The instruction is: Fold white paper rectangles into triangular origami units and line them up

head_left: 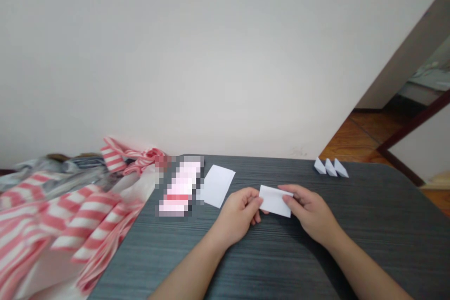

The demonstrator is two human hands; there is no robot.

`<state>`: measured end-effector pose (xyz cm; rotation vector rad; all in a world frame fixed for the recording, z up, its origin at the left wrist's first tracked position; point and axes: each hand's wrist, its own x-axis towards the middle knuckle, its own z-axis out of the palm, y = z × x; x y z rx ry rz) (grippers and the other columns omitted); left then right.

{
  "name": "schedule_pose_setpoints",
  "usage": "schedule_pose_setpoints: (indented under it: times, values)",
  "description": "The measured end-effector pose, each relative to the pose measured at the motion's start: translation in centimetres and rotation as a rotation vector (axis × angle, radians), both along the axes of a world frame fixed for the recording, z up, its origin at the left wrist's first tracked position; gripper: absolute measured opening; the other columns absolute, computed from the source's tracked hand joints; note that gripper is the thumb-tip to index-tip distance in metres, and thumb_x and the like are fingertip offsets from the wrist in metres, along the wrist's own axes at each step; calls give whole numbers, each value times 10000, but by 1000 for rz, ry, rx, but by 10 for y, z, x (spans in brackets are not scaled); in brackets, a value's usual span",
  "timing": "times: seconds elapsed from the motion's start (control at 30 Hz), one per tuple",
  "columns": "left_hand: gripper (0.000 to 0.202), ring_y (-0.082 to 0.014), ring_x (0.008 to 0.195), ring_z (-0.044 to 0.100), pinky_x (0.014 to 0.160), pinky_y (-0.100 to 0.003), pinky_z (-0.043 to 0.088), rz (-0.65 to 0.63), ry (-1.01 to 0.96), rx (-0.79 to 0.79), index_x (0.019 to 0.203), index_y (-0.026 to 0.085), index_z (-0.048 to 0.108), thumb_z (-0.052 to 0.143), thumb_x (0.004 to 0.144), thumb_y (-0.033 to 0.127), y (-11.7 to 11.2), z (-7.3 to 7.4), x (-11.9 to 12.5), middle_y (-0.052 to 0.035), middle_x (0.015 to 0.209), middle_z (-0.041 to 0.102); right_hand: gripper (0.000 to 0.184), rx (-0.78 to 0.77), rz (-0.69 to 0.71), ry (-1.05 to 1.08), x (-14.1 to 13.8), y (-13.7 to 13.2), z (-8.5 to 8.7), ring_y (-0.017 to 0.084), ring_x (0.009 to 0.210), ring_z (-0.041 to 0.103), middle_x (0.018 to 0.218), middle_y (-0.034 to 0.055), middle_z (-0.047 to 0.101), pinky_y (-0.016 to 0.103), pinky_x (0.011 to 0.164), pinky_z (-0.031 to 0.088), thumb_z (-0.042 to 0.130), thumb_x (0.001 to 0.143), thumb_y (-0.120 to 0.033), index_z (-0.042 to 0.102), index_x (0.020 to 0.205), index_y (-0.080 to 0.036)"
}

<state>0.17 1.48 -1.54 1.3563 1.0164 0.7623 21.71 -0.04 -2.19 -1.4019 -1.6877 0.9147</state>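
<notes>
A small folded white paper (274, 200) is held just above the dark table (369, 225), near its middle. My left hand (242, 213) pinches the paper's left edge with closed fingers. My right hand (309, 211) grips its right side, thumb on top. A flat white sheet (218, 185) lies on the table to the left of my hands. Three small folded white paper triangles (331, 167) stand in a row at the table's far right edge.
A red-and-white striped plastic bag (70, 225) and some cloth are heaped over the table's left end. A blurred pink-and-white object (179, 187) lies beside the flat sheet. A plain wall stands behind; a wooden floor (355, 136) shows at right.
</notes>
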Motion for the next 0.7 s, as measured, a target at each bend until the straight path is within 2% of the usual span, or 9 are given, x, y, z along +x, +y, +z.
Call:
schedule_pose_setpoints:
  times: [0.5,0.7]
  values:
    - [228,-114,511,526,521,-209,400,2,24,15,836,161,601,549,895,374,0,-2,0,20,572,585,317,-17,2,-22,1,-1,0,209,759,672,871,71,741,313,685,520,552,914,-333,686,1153,-174]
    - [241,-123,536,545,543,-213,388,-3,116,93,832,168,616,523,910,376,-3,0,-2,15,591,598,294,-5,40,30,-2,-1,4,209,800,675,952,79,733,309,700,532,569,903,-316,677,1144,-187]
